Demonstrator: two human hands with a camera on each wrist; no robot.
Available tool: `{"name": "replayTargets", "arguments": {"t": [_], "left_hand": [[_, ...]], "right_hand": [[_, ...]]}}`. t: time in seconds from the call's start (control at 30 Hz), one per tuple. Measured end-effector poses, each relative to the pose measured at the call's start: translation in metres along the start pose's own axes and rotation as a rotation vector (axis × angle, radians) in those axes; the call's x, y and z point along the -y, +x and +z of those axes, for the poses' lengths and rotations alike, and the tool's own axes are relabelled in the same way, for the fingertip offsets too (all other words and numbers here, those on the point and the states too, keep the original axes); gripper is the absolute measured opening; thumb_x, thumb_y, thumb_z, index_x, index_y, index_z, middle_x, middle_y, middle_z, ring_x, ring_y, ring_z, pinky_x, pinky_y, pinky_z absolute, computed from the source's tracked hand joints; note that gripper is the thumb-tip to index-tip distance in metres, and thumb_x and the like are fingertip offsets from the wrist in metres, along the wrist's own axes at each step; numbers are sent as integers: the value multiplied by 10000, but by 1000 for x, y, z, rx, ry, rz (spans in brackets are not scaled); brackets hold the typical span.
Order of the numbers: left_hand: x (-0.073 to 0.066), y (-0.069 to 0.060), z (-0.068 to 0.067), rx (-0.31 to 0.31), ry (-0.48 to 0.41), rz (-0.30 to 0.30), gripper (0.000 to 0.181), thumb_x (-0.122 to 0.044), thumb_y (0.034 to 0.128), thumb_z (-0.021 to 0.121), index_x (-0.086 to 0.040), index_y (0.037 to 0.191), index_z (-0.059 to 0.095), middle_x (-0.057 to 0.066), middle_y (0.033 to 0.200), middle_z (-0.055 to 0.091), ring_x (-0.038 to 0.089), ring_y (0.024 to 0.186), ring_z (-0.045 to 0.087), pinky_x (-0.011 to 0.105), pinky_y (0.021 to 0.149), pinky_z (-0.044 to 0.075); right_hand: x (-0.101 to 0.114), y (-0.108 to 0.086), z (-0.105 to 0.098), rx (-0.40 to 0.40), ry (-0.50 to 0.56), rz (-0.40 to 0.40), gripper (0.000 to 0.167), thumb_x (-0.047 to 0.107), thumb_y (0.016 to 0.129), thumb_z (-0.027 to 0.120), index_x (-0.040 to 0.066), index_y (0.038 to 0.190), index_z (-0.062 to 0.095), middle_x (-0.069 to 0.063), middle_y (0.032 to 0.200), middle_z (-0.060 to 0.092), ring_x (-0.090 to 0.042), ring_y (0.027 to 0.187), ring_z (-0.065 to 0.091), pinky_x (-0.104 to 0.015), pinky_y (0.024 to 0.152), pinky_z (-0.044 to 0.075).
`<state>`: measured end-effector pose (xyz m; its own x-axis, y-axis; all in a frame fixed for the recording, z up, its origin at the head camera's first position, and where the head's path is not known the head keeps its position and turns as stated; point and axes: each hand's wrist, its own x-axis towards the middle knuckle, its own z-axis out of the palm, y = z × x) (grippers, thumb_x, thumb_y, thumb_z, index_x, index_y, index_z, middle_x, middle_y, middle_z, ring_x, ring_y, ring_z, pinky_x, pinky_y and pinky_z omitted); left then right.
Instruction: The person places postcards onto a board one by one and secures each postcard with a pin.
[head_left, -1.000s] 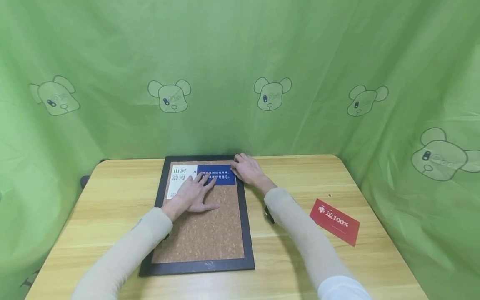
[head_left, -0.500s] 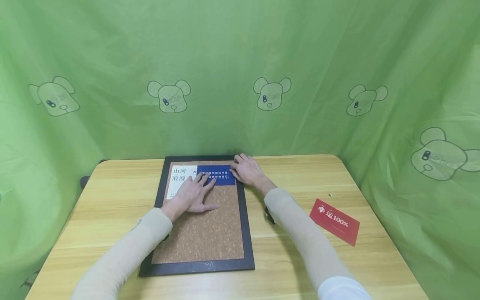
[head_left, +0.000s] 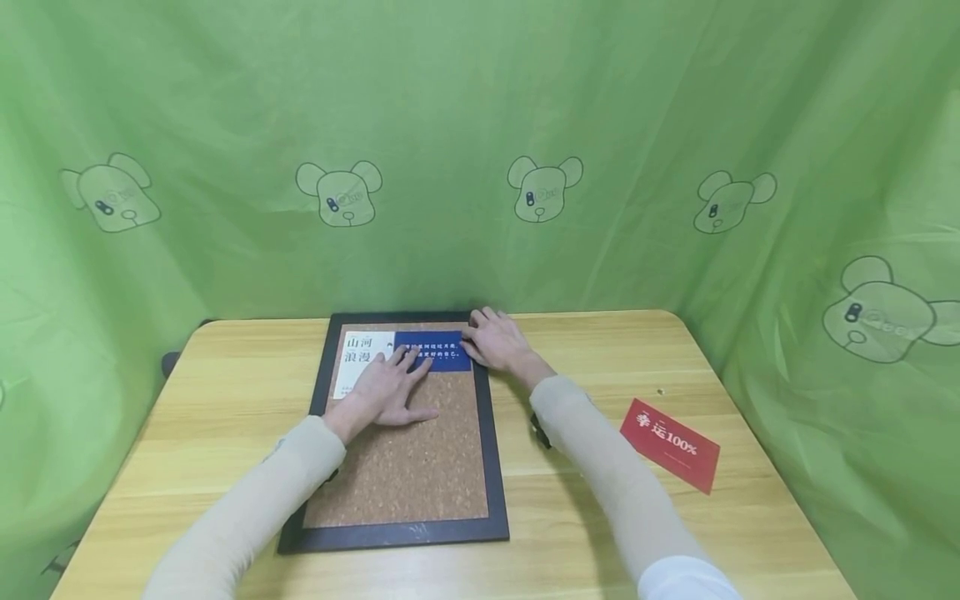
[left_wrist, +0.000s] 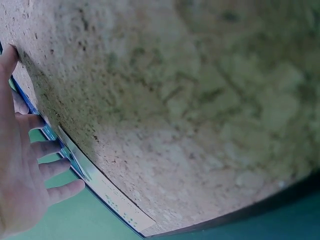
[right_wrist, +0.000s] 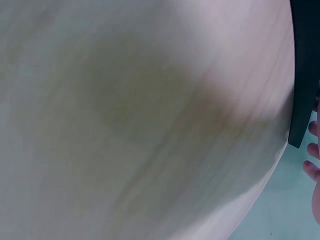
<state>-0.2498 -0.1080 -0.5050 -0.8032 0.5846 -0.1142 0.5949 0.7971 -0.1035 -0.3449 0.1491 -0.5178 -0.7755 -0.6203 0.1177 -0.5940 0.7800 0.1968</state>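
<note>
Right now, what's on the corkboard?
White card and blue card, far end. The left hand covers part of both, the right hand the board's far right corner; what lies beneath them can't be seen.

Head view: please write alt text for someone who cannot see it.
Left hand spread over a white card and blue card on a cork board, right hand at its top right corner; a red card lies on the table.

A hand could pass over the near right part of the board (head_left: 435,467); the left hand (head_left: 386,389) and right hand (head_left: 498,342) crowd its far end, with the curtain (head_left: 442,267) just behind. The right forearm (head_left: 607,475) crosses the gap between board and red card (head_left: 670,447).
</note>
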Motion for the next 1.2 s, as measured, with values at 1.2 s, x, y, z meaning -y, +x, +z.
{"name": "replayTargets", "arguments": {"t": [1.2], "left_hand": [[1, 0, 0, 25, 2, -3, 1038, -865, 933, 389, -149, 1678, 298, 207, 1728, 307, 443, 1581, 352, 600, 1206, 435]], "right_hand": [[-9, -38, -31, 12, 40, 28, 623, 621, 1032, 532, 181, 1464, 619, -136, 1454, 625, -334, 1347, 588, -527, 1140, 511]]}}
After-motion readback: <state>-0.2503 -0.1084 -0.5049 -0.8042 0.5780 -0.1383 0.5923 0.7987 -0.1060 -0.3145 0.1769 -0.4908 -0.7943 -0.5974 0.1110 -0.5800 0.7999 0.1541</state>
